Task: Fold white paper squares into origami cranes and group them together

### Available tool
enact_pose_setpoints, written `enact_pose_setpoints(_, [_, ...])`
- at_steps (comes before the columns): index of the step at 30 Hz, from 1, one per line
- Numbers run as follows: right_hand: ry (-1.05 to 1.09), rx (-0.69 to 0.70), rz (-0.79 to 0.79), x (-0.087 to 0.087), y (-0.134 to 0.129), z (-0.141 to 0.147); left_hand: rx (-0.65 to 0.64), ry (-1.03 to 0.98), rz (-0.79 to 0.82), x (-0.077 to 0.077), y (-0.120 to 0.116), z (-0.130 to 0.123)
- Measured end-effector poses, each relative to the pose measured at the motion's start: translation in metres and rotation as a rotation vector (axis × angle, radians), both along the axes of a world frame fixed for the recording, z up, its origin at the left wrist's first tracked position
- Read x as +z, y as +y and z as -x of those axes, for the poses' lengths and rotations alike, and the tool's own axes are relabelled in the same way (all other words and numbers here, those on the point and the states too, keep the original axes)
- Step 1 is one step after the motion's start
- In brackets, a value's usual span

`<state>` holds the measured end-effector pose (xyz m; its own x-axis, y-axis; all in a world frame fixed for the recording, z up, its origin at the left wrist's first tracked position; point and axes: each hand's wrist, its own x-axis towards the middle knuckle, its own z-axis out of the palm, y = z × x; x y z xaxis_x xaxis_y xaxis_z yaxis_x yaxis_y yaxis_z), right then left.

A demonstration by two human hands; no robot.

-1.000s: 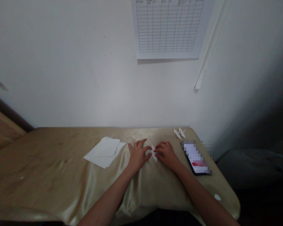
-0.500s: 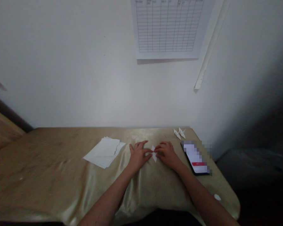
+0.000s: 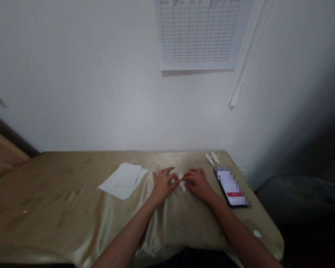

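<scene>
The left hand (image 3: 163,185) and right hand (image 3: 197,183), thumbs and fingers drawn close, pinch a small folded paper (image 3: 182,187) between them; loose sheets (image 3: 124,181) lie left, a phone (image 3: 231,187) right.

Paper (image 3: 183,188) partly hidden by fingers (image 3: 190,179), folds too small to tell. Chart (image 3: 197,37) cut off at top, header text unreadable. Phone (image 3: 233,201) partly pixelated. Wood (image 3: 2,154) cut off at left edge.
</scene>
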<state>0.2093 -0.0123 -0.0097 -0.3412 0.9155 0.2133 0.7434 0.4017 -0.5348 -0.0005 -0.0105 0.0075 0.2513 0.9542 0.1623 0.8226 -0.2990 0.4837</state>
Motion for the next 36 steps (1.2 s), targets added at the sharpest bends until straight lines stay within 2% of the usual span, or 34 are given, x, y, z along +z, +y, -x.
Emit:
enact_pose_setpoints(11, [-0.016, 0.019, -0.001, 0.002, 0.0, -0.001, -0.028, 0.07, 0.021, 0.001, 0.002, 0.005])
enact_pose_setpoints(20, [0.085, -0.012, 0.03, 0.005, 0.0, -0.001, -0.022, 0.07, 0.009, -0.004, 0.002, 0.007])
enact_pose_setpoints(26, [0.121, -0.024, 0.04, 0.002, 0.001, -0.004, -0.04, 0.085, 0.009, 0.0, 0.001, 0.007])
enact_pose_setpoints(31, [0.095, 0.046, -0.016, -0.001, 0.003, -0.006, -0.09, 0.095, 0.006, 0.002, 0.001, 0.009])
enact_pose_setpoints(36, [0.034, 0.097, -0.056, 0.004, 0.002, -0.007, -0.143, 0.053, -0.021, -0.002, 0.004, 0.011])
